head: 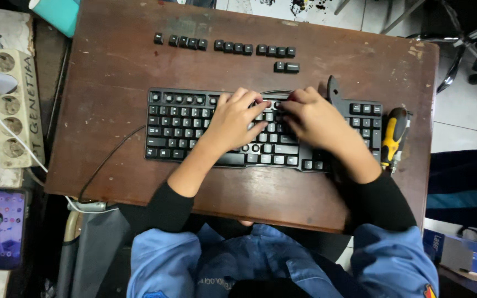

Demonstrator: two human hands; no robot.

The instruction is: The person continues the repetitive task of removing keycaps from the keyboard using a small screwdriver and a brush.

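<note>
A black keyboard [183, 124] lies on a worn brown wooden table [111, 66], with several keycaps gone from its top row. My left hand [233, 118] rests on the middle keys, fingers spread and bent, holding nothing that I can see. My right hand [316, 118] is curled beside it, and the fingertips of both meet at the top row. A dark tool handle [333, 91] sticks out from behind my right hand, which seems to grip it. Its tip is hidden.
Loose black keycaps [227, 47] sit in a row near the table's far edge, two more [286, 67] below them. A yellow-and-black screwdriver [394, 138] lies right of the keyboard. A power strip [12, 105] and a lit phone [4, 229] are off the table's left side.
</note>
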